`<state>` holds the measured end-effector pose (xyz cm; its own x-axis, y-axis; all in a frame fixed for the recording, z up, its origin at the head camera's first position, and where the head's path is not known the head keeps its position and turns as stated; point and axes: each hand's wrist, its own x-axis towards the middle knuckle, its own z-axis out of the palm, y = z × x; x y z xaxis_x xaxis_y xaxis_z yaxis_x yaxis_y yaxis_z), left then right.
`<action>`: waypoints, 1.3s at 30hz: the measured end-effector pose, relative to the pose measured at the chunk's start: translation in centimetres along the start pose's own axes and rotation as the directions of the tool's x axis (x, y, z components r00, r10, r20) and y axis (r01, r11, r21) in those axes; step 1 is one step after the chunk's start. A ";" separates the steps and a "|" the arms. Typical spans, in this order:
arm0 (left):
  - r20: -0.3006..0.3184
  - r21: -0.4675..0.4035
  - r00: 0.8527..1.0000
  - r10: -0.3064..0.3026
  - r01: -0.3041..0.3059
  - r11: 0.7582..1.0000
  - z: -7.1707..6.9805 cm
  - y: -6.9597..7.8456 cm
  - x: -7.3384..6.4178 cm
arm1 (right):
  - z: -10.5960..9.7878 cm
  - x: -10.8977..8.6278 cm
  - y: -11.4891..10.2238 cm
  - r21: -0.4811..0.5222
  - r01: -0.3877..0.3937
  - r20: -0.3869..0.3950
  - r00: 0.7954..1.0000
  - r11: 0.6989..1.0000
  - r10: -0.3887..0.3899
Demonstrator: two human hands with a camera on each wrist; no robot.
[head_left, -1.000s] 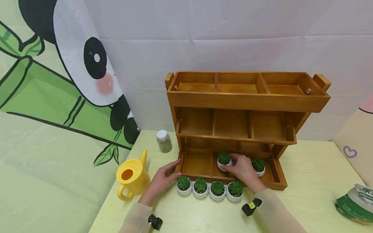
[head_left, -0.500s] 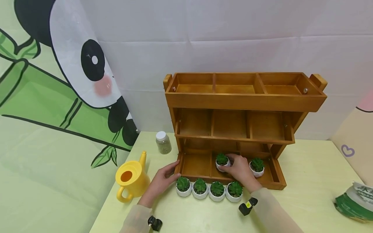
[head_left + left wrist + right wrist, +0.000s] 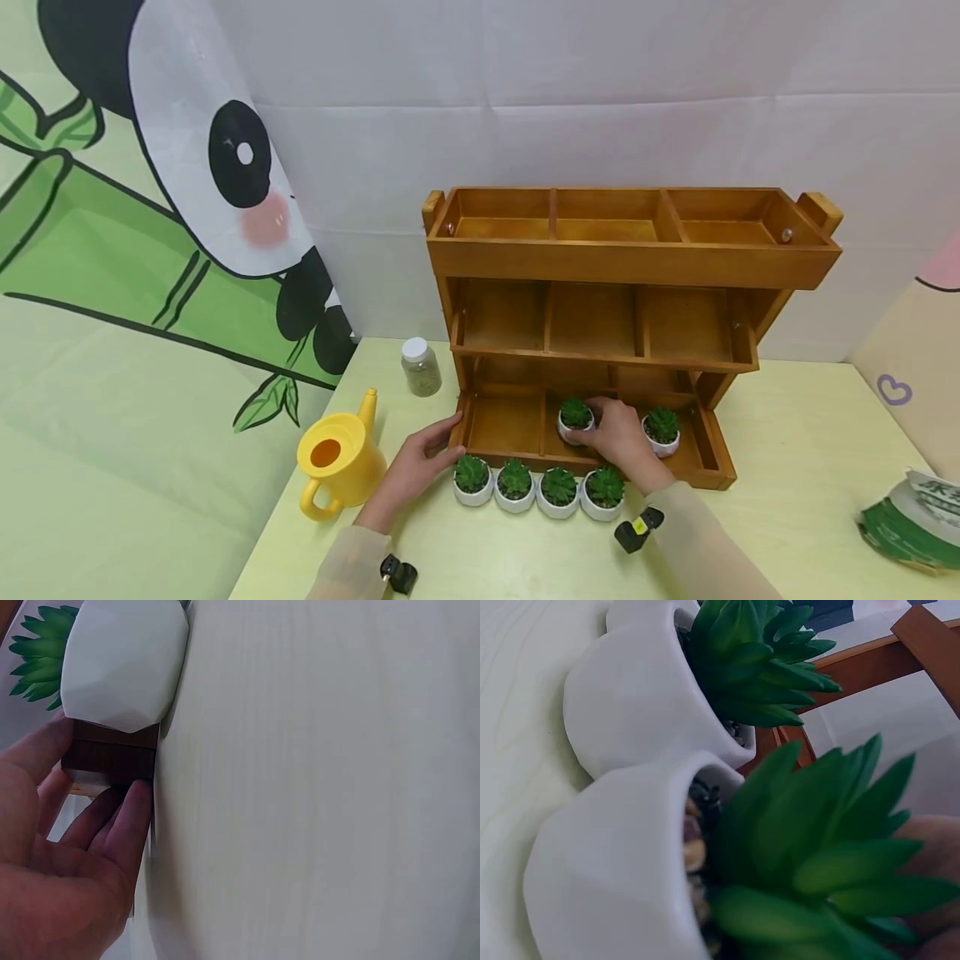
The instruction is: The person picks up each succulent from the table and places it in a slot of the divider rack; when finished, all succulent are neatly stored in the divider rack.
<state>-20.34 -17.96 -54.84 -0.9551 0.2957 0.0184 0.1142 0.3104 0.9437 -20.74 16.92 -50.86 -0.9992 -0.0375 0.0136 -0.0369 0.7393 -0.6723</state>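
Grasped by my right hand (image 3: 621, 433), one potted succulent (image 3: 576, 413) stands within the bottom tray (image 3: 506, 421), just right of a divider (image 3: 543, 425). Over the last second its place barely shifts, suggesting fine positioning; my left hand (image 3: 415, 462) rests, unclenched, against the tray's front-left corner.

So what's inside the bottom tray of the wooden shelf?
One potted succulent at the right, and another held by the right hand at the middle. That hand covers part of the tray, so what's underneath is hidden.

Staged-looking tabletop corner: cartoon-panda backdrop (image 3: 150, 250), creased pale cloth (image 3: 570, 100), light wood-grain table (image 3: 795, 433).
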 end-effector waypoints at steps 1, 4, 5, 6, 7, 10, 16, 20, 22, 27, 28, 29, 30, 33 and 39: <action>0.000 0.003 1.000 0.000 0.000 1.000 0.0 0.0 0.0 | 0.0 0.0 -0.1 -0.003 -0.004 0.004 1.000 1.000 0.004; -0.001 0.006 1.000 -0.003 0.003 1.000 0.0 0.0 0.0 | -0.2 -0.2 -0.3 -0.001 -0.026 0.017 1.000 1.000 0.026; -0.001 0.007 1.000 -0.003 0.003 1.000 0.0 0.0 0.0 | -0.3 -0.2 -0.4 0.002 -0.035 0.021 0.999 0.999 0.035; 0.000 0.007 1.000 -0.003 0.003 1.000 0.0 0.0 0.0 | -0.3 -0.2 -0.4 0.003 -0.041 0.025 0.999 0.999 0.041; 0.000 0.007 1.000 -0.004 0.004 1.000 0.0 -0.1 0.0 | -0.3 -0.3 -0.4 0.004 -0.045 0.027 0.999 0.999 0.045; -0.002 0.007 1.000 -0.005 0.006 1.000 0.1 -0.1 0.0 | -0.3 -0.2 -0.4 0.007 -0.053 0.032 0.998 0.999 0.053; -0.002 0.013 1.000 -0.006 0.006 1.000 0.1 0.0 0.0 | -0.3 -0.4 -0.4 0.000 -0.059 0.030 0.998 0.998 0.059; -0.004 0.020 1.000 -0.010 0.010 1.000 0.1 0.1 -0.1 | -0.1 -0.4 -0.2 -0.007 -0.056 0.020 0.998 0.998 0.056; -0.004 0.020 1.000 -0.010 0.011 1.000 0.1 0.1 -0.1 | -0.1 -0.5 -0.2 -0.007 -0.053 0.016 0.998 0.999 0.053; -0.003 0.015 1.000 -0.006 0.006 1.000 0.1 0.2 -0.1 | -0.3 -0.8 -0.3 -0.003 -0.039 0.005 0.999 0.999 0.039; -0.004 0.015 1.000 -0.004 0.005 1.000 0.1 0.2 -0.1 | -0.4 -0.9 -0.3 -0.003 -0.035 0.002 0.999 0.999 0.035; -0.005 0.011 1.000 -0.005 0.005 1.000 0.1 0.2 -0.1 | -0.5 -0.9 -0.3 -0.001 -0.031 -0.002 1.000 1.000 0.031; -0.005 0.009 1.000 -0.005 0.005 1.000 0.1 0.2 -0.1 | -0.5 -1.1 -0.3 0.004 -0.029 -0.004 1.000 1.000 0.029; -0.006 0.009 1.000 -0.009 0.009 1.000 0.1 0.2 -0.1 | -0.8 -1.4 -0.3 0.028 -0.024 -0.009 1.000 0.999 0.025; -0.004 0.006 1.000 -0.006 0.006 1.000 0.1 0.2 -0.1 | -1.0 -2.1 0.1 0.088 -0.010 -0.016 1.000 0.996 0.011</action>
<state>-20.24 -17.85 -54.67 -0.9569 0.2901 0.0144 0.1103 0.3172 0.9419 -18.65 17.72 -50.19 -0.9997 -0.0180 0.0179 -0.0254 0.6780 -0.7346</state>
